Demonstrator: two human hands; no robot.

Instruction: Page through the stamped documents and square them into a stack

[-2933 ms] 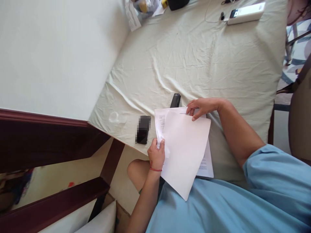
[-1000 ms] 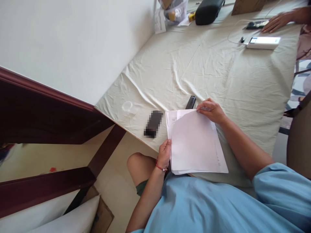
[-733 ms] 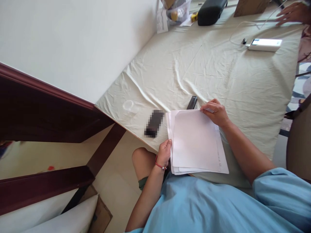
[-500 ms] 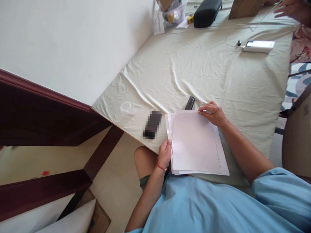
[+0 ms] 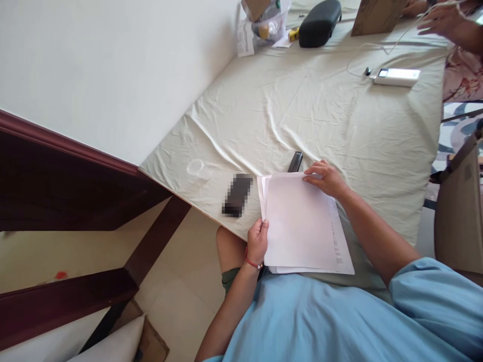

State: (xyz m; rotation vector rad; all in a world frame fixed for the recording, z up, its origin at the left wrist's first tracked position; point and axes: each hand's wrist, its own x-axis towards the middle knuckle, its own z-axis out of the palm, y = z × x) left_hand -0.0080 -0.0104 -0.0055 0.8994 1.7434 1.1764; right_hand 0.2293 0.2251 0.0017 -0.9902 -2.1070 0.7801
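Note:
A loose stack of white paper sheets (image 5: pixel 302 226) lies at the table's near edge, its sheets slightly out of line. My left hand (image 5: pixel 257 242) is closed on the stack's left edge, thumb on top. At the far right corner my right hand (image 5: pixel 325 178) pinches the paper between thumb and fingers. Faint print runs along the right side of the top sheet. A black stapler-like object (image 5: pixel 295 161) pokes out beyond the far edge of the paper. Left of the stack is a dark, pixelated rectangular object (image 5: pixel 237 195).
A clear round lid-like piece (image 5: pixel 195 167) lies on the cloth-covered table (image 5: pixel 241 120). Farther back are a white power bank (image 5: pixel 398 77) with a cable, a black case (image 5: pixel 320 24) and a plastic tub (image 5: pixel 269 25). Another person's hand (image 5: pixel 443 20) is at the far right.
The top sheet has shifted slightly to the left, showing more of the sheets beneath at the upper left. My right hand has moved a little left with it; my left hand keeps its grip.

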